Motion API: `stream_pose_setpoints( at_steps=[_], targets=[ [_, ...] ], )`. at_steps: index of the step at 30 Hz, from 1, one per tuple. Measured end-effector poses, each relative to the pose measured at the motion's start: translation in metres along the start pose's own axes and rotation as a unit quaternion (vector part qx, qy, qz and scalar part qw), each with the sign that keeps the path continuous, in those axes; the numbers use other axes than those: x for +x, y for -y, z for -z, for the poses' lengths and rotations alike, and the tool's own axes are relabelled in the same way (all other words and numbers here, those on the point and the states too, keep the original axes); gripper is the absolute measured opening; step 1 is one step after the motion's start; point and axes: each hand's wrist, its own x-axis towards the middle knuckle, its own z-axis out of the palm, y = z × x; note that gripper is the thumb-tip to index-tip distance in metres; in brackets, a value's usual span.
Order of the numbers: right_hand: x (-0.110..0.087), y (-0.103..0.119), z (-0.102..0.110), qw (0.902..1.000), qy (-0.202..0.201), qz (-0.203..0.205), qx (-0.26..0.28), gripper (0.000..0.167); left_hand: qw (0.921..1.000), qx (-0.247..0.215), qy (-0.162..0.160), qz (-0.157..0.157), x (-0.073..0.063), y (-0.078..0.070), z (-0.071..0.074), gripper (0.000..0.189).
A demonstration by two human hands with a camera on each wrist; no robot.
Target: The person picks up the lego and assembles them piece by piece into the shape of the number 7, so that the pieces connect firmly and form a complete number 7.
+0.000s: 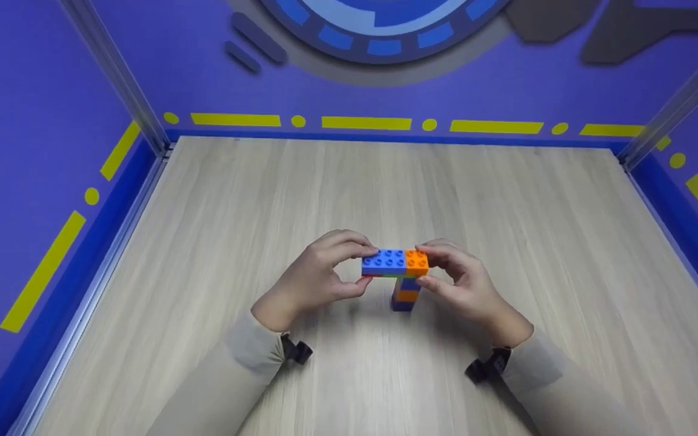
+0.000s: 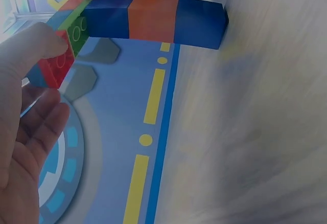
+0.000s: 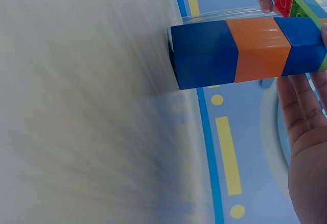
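A toy-brick build stands upright over the table. Its column has a blue foot brick, an orange brick and another blue brick. Across the top runs a layer with a green brick and a red brick, under a blue studded brick and an orange studded brick. My left hand pinches the overhanging left end, thumb at the red brick and fingers on the blue one. My right hand grips the right end at the orange studded brick.
The wood-grain table surrounds the build. Blue-purple panels with yellow marks wall it at the back and sides, joined by metal corner posts. A small black camera is strapped at the left wrist, another camera at the right.
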Motion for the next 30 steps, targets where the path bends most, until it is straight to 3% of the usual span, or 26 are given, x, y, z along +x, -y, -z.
stream_pose_setpoints(
  at_steps=[4, 9, 18, 26, 30],
  targets=[
    [-0.002, -0.003, -0.001, 0.9999, -0.006, -0.01, -0.005, 0.055, 0.9999, -0.013, -0.001, 0.007, -0.002, 0.002, 0.001, 0.041],
    [0.0, -0.004, -0.001, 0.9997, 0.005, -0.021, -0.01, 0.062, 0.9985, -0.041, -0.03, 0.019, -0.003, 0.005, -0.001, 0.038],
    [0.004, -0.004, 0.005, 0.9981, -0.013, -0.056, -0.021, 0.07, 0.9896, -0.119, -0.059, 0.055, 0.0, 0.014, -0.005, 0.038],
    [0.017, -0.009, 0.006, 0.9897, -0.069, -0.121, 0.031, 0.054, 0.9748, -0.166, -0.081, 0.124, 0.01, 0.027, -0.011, 0.034],
    [0.022, -0.014, 0.011, 0.9852, -0.074, -0.149, 0.038, 0.052, 0.9673, -0.181, -0.076, 0.161, 0.017, 0.034, -0.014, 0.032]
  ],
)
